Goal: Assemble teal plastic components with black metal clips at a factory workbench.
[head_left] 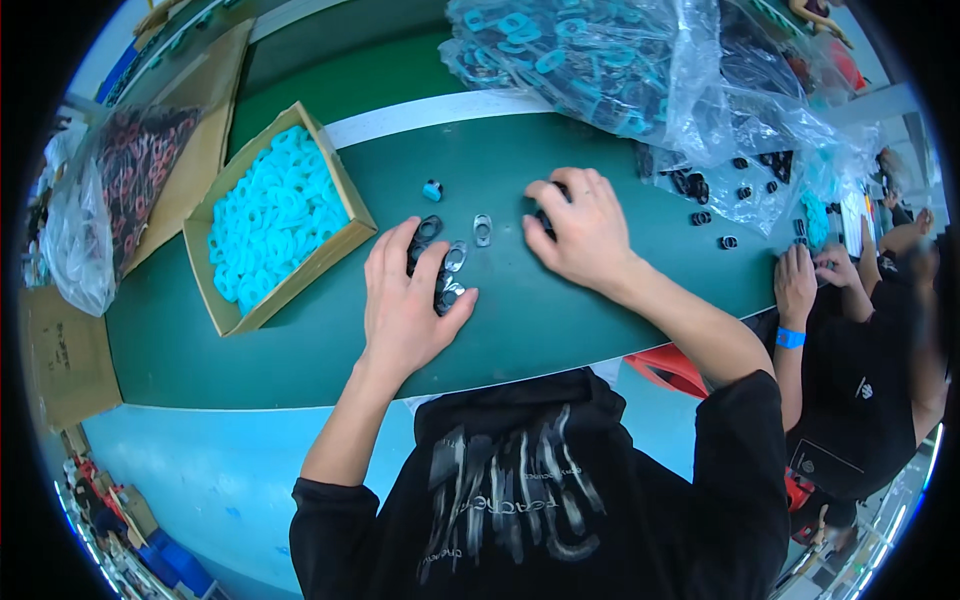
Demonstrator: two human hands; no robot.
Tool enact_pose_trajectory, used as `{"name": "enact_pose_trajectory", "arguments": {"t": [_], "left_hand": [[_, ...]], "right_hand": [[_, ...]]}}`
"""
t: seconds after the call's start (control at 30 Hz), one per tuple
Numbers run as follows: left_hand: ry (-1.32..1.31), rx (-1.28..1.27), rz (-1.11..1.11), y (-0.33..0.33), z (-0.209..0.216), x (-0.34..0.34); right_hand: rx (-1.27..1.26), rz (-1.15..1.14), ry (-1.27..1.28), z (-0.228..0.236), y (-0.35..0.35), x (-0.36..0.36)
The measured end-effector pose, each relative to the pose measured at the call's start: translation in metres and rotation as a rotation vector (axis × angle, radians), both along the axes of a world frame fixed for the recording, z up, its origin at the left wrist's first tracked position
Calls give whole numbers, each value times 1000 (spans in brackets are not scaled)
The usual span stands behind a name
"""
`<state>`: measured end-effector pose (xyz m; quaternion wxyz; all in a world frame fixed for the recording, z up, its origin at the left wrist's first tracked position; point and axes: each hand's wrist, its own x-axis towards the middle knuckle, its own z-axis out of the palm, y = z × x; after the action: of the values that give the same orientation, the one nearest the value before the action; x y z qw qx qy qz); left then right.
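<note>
Two hands differ: left [402, 300] splayed loosely over glossy oval rings [430, 228], right [588, 232] curled round a black piece [545, 222].

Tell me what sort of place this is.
Likely a factory workshop: there's a long green table, a cardboard box heaped with small blue plastic rings, and, at the right, a co-worker's hand at the same table.
</note>
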<state>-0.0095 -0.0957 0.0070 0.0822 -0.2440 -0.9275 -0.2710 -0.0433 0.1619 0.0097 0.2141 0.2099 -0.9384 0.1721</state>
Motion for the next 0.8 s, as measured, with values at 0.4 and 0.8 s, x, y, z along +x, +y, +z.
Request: {"name": "enact_pose_trajectory", "arguments": {"t": [0.4,0.8], "left_hand": [[99,-156,35,37,9,-56],[-27,-73,-314,31,15,-38]], "right_hand": [[219,-184,-26,8,47,3],[13,-130,52,-8,63,8]]}}
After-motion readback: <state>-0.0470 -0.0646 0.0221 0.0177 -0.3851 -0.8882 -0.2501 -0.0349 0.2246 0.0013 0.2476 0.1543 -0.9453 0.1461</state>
